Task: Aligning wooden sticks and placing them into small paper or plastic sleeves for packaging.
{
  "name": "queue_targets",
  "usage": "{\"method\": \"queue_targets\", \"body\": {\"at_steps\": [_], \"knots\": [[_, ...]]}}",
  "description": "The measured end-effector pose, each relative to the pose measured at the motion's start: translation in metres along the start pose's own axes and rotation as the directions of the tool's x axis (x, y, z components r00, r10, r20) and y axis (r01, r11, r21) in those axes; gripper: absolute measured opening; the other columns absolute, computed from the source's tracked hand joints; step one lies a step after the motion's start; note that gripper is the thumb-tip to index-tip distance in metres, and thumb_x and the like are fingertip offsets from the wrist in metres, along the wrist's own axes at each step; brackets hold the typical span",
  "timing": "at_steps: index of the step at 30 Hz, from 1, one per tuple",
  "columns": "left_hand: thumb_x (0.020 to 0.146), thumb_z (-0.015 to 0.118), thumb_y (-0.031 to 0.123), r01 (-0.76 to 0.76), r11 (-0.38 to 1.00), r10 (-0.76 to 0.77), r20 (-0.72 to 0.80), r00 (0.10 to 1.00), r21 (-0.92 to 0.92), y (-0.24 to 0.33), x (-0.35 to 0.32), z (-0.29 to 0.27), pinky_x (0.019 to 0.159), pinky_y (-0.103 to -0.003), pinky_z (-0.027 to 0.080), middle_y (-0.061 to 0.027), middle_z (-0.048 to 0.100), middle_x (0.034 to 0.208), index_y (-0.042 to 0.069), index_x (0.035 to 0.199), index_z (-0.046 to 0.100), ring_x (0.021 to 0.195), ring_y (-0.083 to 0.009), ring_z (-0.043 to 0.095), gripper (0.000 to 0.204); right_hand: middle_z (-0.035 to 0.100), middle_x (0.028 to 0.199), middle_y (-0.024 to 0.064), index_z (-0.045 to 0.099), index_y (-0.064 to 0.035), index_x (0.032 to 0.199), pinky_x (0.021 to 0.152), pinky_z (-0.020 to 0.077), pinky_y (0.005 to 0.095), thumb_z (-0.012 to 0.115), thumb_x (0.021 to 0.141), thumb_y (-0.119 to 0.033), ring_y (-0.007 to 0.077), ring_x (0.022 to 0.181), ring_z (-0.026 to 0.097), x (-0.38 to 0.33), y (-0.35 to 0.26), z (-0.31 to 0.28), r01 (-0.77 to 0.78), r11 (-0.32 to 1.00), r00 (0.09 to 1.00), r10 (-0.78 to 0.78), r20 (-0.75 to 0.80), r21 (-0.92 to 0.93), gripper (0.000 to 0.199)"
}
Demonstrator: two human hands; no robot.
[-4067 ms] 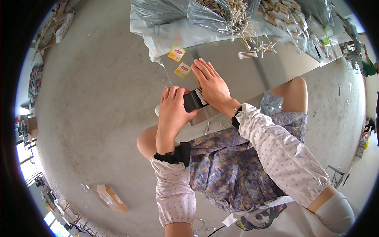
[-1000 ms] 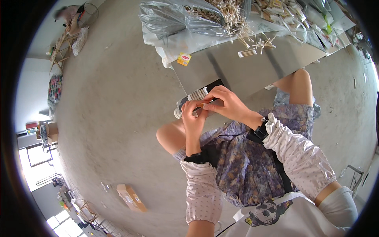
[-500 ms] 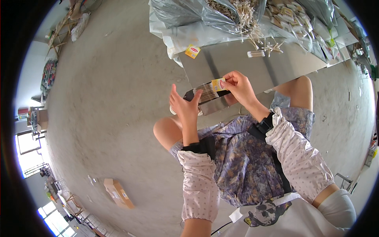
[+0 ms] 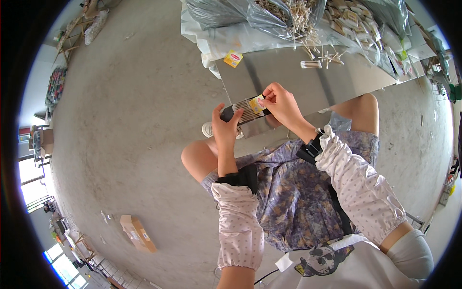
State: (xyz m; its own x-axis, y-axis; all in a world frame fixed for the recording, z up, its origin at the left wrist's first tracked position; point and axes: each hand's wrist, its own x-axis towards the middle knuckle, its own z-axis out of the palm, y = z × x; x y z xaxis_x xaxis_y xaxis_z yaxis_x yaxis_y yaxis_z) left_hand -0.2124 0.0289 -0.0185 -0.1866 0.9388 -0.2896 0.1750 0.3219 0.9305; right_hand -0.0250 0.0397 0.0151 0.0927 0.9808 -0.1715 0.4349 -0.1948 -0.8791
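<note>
Yellow and small, a printed card point(image 4: 257, 103) is lying over the right-hand part of a row of cotton swabs point(image 4: 245, 112), which is resting side by side on a black holder point(image 4: 226, 114) at the near left edge of a metal table point(image 4: 293, 82). The right hand point(image 4: 280, 102) is pinching the card's right side, its thumb and fingertips closing together on it. The left hand point(image 4: 225, 123) is standing at the holder's left end, thumb and fingers parted, the thumb reaching to the swabs' left side; whether those fingers are gripping anything, one cannot tell. A second yellow card point(image 4: 233, 59) is lying apart, near the table's far left corner, beside a pale plastic sheet point(image 4: 211, 53). Farther right, a short, neat row of swabs point(image 4: 311, 64) is sitting just beside some loose, crossed swabs point(image 4: 333, 58). Behind them, a grey plastic bag point(image 4: 216, 17) is spilling more swabs, and a heap of packets point(image 4: 350, 24) is filling the far right. A cardboard box point(image 4: 138, 233) is lying on the floor.
</note>
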Motion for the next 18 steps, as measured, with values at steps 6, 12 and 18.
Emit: {"method": "queue_targets", "body": {"at_steps": [6, 12, 18], "knots": [[0.078, 0.085, 0.022, -0.048, 0.998, 0.049, 0.020, 0.999, -0.027, 0.005, 0.001, 0.000, 0.075, -0.026, 0.051, -0.0112, 0.068, 0.097, -0.008, 0.120, 0.060, 0.082, -0.0154, 0.064, 0.057, 0.067, 0.082, 0.0109, 0.058, -0.0013, 0.098, 0.070, 0.0510, 0.0370, 0.073, 0.084, -0.015, 0.0248, 0.078, 0.066, 0.006, -0.004, 0.005, 0.068, 0.996, 0.997, -0.071, -0.042, -0.059, 0.025], [0.078, 0.085, 0.021, -0.054, 0.999, 0.054, 0.030, 0.998, 0.001, 0.005, 0.004, 0.000, 0.076, -0.025, 0.052, -0.0094, 0.069, 0.093, -0.007, 0.116, 0.062, 0.083, -0.0140, 0.064, 0.052, 0.067, 0.082, 0.0109, 0.057, -0.0011, 0.097, 0.071, 0.0513, 0.0372, 0.072, 0.084, -0.013, 0.0252, 0.077, 0.066, 0.004, -0.008, 0.005, 0.056, 0.998, 0.994, -0.059, -0.087, -0.041, 0.023], [0.079, 0.084, 0.016, -0.059, 0.994, 0.063, 0.040, 0.997, -0.089, -0.004, 0.008, 0.002, 0.075, -0.025, 0.052, -0.0093, 0.069, 0.094, -0.007, 0.114, 0.063, 0.082, -0.0130, 0.064, 0.047, 0.068, 0.082, 0.0109, 0.058, -0.0017, 0.095, 0.071, 0.0515, 0.0376, 0.072, 0.084, -0.013, 0.0252, 0.077, 0.067, -0.003, -0.009, 0.011, 0.053, 0.998, 0.998, -0.053, -0.021, -0.017, 0.021]]}}
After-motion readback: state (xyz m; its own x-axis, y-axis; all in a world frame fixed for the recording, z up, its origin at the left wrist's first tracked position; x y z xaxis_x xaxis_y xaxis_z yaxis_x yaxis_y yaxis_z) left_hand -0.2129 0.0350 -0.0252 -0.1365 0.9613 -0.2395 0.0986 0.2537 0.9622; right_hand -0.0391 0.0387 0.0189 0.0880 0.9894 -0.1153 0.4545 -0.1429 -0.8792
